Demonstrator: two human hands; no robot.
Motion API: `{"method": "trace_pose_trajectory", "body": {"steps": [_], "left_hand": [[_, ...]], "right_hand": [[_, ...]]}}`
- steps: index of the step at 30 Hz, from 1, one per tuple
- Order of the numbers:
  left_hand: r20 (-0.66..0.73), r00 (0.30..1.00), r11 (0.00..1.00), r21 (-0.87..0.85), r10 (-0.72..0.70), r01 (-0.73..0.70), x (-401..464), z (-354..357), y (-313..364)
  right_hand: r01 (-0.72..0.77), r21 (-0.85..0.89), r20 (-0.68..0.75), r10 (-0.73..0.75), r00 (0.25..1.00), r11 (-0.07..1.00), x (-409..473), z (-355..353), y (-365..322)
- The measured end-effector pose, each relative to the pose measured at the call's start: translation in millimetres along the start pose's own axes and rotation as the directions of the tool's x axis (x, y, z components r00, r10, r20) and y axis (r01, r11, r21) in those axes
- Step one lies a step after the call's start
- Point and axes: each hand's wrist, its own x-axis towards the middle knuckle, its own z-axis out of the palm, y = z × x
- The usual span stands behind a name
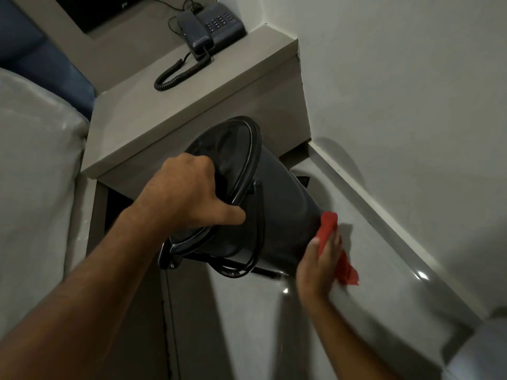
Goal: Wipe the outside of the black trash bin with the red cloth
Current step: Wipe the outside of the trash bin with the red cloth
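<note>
The black trash bin (282, 204) is tilted on its side above the floor, its open mouth turned toward me and its base pointing away to the right. My left hand (189, 192) grips the bin's rim, fingers inside the opening. A thin black wire handle hangs below the bin. My right hand (319, 266) presses the red cloth (329, 226) flat against the bin's lower right side near the base. Part of the cloth trails out past my fingers toward the floor.
A grey bedside shelf (170, 111) juts out just behind the bin, carrying a dark corded telephone (211, 26). A pale bed or cushion (35, 149) fills the left. The white wall and its skirting (384, 204) run along the right, over glossy grey floor.
</note>
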Motion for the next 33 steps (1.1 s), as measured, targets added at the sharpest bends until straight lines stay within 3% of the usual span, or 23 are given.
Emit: {"method": "trace_pose_trajectory", "body": {"steps": [3,5,7,9,10,13,15,18,21,23,25,27,30,33], "left_hand": [[0.013,1.000,1.000,-0.017,0.004,-0.004,-0.2,0.3,-1.8],[0.008,1.000,1.000,-0.021,0.012,-0.012,-1.0,0.0,-1.2],[-0.004,1.000,1.000,-0.018,0.024,-0.024,-1.7,0.2,-0.9],[-0.001,1.000,1.000,-0.011,0.020,-0.020,-3.9,-0.9,-2.0],[0.002,1.000,1.000,-0.009,0.017,-0.017,-6.0,-1.0,-3.7],[0.003,1.000,1.000,0.006,-0.001,0.001,-12.4,-0.4,-7.3],[-0.001,1.000,1.000,0.025,0.002,-0.002,-15.3,0.8,-3.8],[-0.024,0.998,0.994,0.094,0.053,-0.050,-13.2,0.6,6.7],[-0.031,0.995,0.982,0.171,0.091,-0.084,-16.3,1.1,18.8],[-0.001,0.996,0.962,0.258,0.089,-0.086,-20.0,5.1,29.9],[0.050,0.996,0.935,0.345,0.069,-0.082,-22.3,13.2,38.8],[0.099,0.995,0.912,0.406,0.024,-0.063,-25.0,21.1,41.3],[0.127,0.991,0.902,0.431,-0.035,-0.023,-30.8,25.0,40.1],[0.127,0.991,0.908,0.420,-0.040,-0.017,-32.2,38.1,44.1]], "right_hand": [[-0.030,-0.011,0.104,0.031,0.994,0.999,33.3,-8.4,-52.7],[0.125,0.050,0.243,-0.134,0.961,0.991,35.5,2.4,-106.2],[0.256,0.279,0.366,-0.349,0.863,0.925,29.3,18.0,-151.4],[0.309,0.404,0.384,-0.466,0.797,0.861,25.0,26.8,-167.2],[0.339,0.381,0.372,-0.478,0.796,0.861,25.9,25.1,-159.2],[0.353,0.142,0.296,-0.380,0.876,0.925,40.9,3.2,-92.3],[0.193,-0.023,0.267,-0.180,0.947,0.981,53.4,-16.3,-47.6],[-0.030,-0.125,0.189,0.054,0.981,0.992,46.7,-30.8,-20.6],[-0.019,-0.160,0.060,0.029,0.998,0.987,0.8,-29.1,-48.3],[0.047,-0.206,0.050,-0.038,0.998,0.977,-38.5,-23.9,-79.5],[0.036,-0.135,0.133,-0.018,0.991,0.990,-70.4,-20.8,-110.7],[-0.112,0.093,0.209,0.090,0.974,0.989,-83.3,-24.6,-136.8],[-0.342,0.310,0.302,0.249,0.920,0.887,-69.4,-41.2,-164.9],[-0.376,0.497,0.286,0.262,0.922,0.782,-49.9,-64.3,-195.6]]}}
